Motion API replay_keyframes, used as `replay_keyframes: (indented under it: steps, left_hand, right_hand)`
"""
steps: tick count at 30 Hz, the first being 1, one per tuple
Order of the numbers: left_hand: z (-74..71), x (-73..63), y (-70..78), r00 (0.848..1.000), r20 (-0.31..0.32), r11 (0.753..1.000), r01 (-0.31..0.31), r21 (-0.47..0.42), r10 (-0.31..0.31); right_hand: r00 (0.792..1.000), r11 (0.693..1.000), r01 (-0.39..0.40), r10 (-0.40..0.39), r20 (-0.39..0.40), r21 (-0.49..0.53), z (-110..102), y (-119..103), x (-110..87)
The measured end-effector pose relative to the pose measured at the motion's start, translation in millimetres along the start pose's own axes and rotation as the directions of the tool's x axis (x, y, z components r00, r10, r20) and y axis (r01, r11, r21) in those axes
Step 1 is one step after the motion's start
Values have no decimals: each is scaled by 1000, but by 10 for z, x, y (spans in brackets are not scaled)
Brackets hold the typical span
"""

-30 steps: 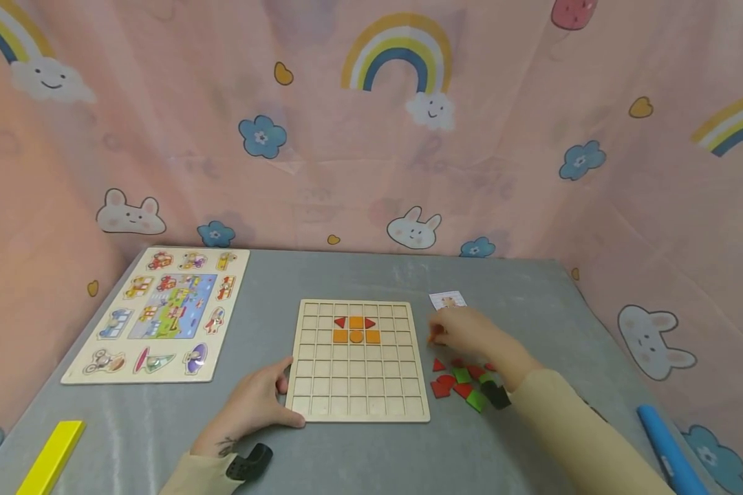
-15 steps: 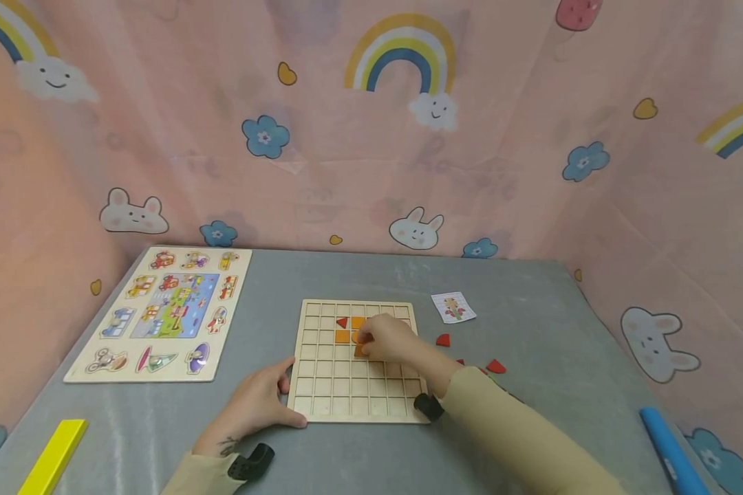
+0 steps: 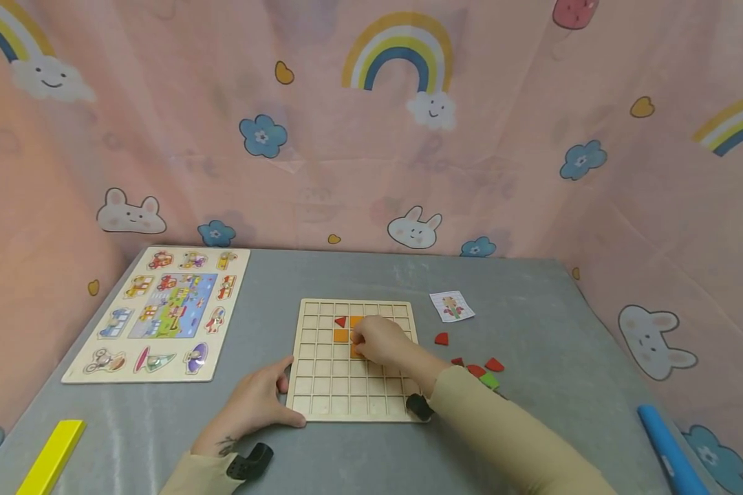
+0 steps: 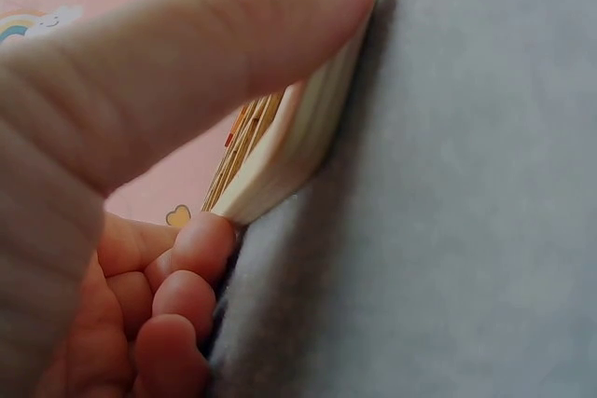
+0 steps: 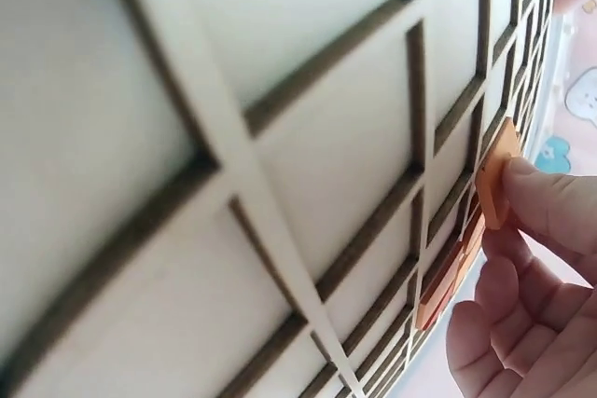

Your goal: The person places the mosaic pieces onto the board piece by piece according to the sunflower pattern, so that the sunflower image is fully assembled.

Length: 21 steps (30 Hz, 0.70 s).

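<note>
My left hand (image 3: pixel 256 402) grips the near left corner of a wooden grid board (image 3: pixel 322 386), thumb on its front edge and fingers along its left side. Bent over the board's upper middle, my right hand (image 3: pixel 384 344) pinches an orange tile (image 5: pixel 492 184) between thumb and fingers, tilted just above the grid in the right wrist view. A red triangle tile (image 3: pixel 340 322) and an orange square tile (image 3: pixel 341 335) sit in cells to the left of that hand. Other set tiles are mostly hidden behind it.
A small picture card (image 3: pixel 452 306) lies right of the board, above loose red tiles (image 3: pixel 494 364) and a green tile (image 3: pixel 489 379), partly hidden by my right sleeve. Further out are a vehicle puzzle board (image 3: pixel 157 375), a yellow bar (image 3: pixel 52 457) and a blue cylinder (image 3: pixel 671 450).
My right hand has moved left from the loose tiles onto the board, carrying an orange tile, then lingered there with little shift. The left hand has stayed at the board's corner.
</note>
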<state>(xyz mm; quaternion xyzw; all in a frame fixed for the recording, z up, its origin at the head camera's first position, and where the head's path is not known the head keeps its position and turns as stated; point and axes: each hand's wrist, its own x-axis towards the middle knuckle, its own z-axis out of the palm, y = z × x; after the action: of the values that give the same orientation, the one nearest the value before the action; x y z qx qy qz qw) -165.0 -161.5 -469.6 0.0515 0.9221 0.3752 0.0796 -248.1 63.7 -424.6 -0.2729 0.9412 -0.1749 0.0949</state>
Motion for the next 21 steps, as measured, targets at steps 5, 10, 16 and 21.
replay_keyframes:
  steps: [5,10,16,21]
  left_hand:
    - [-1,2,1,1000,1,1000,-2,-3,2]
    - [5,2,0,1000,4,1000,0,-6,1]
    - [9,14,-5,1000,6,1000,5,-9,-5]
    - [0,7,-6,1000,6,1000,6,-14,-6]
  right_hand:
    - [999,998,35,-37,-21,-52,10,-1,-21]
    - [992,999,23,-27,-123,-30,-143,70,-93]
    - [973,1000,-16,15,-229,-4,-501,375,-320]
    - [972,988,-152,143,-185,-35,-570,677,-584]
